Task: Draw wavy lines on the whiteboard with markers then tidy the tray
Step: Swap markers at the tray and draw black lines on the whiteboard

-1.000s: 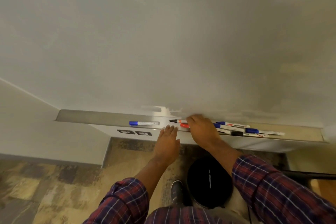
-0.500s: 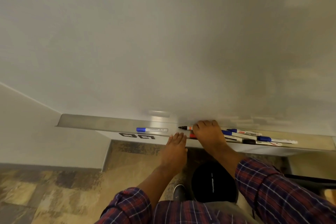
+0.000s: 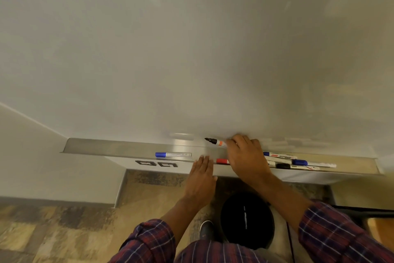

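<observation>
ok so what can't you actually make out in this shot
Head view only.
Rear of the uncapped marker: covered by the right hand holding it.
Body of the red-capped marker: behind that hand.
The labels on the tray front: too small to read.
Top of the whiteboard: cut off by the frame edge.
</observation>
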`<state>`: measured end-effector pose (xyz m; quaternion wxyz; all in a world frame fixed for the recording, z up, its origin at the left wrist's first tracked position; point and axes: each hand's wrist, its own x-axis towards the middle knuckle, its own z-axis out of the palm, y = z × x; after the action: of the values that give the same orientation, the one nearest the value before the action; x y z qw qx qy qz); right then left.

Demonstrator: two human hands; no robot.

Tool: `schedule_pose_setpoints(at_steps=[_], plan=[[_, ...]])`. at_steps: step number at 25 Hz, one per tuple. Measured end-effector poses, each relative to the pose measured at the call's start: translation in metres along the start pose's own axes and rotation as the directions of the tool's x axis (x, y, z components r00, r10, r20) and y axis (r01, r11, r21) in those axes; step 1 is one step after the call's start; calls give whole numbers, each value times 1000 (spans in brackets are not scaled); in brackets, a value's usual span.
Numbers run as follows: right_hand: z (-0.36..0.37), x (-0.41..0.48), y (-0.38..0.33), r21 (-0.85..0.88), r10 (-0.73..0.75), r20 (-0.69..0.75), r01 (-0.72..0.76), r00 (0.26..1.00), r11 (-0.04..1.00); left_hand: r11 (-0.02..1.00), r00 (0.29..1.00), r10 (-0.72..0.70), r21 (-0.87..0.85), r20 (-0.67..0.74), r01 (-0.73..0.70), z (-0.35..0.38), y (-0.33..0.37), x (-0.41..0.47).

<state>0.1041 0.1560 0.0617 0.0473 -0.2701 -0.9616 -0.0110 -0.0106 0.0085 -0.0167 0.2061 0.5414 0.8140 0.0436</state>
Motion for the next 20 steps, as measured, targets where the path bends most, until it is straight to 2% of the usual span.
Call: schedule_pose_setpoints(at_steps=[2, 4, 8, 11, 17, 20], plan=[[-15, -4, 7, 129, 44, -138, -26, 989, 991, 999, 993, 15, 32, -115, -11, -2, 8, 1], [-33, -8, 15, 258, 93, -223, -33, 970, 965, 993, 947, 69, 112, -313, -36, -10, 20, 3], [-76, -18, 34, 464, 171, -384, 30, 907, 885, 971, 809, 200, 222, -553, -87, -59, 65, 5], [-122, -23, 52, 545, 202, -514, 136, 834, 827, 972, 678, 225, 213, -700, -102, -102, 98, 1], [-226, -22, 83, 551, 241, -726, 335, 644, 765, 968, 426, 252, 229, -869, -105, -222, 151, 6], [-278, -19, 100, 346, 115, -880, 457, 460, 819, 952, 286, 304, 285, -909, -109, -292, 180, 6]])
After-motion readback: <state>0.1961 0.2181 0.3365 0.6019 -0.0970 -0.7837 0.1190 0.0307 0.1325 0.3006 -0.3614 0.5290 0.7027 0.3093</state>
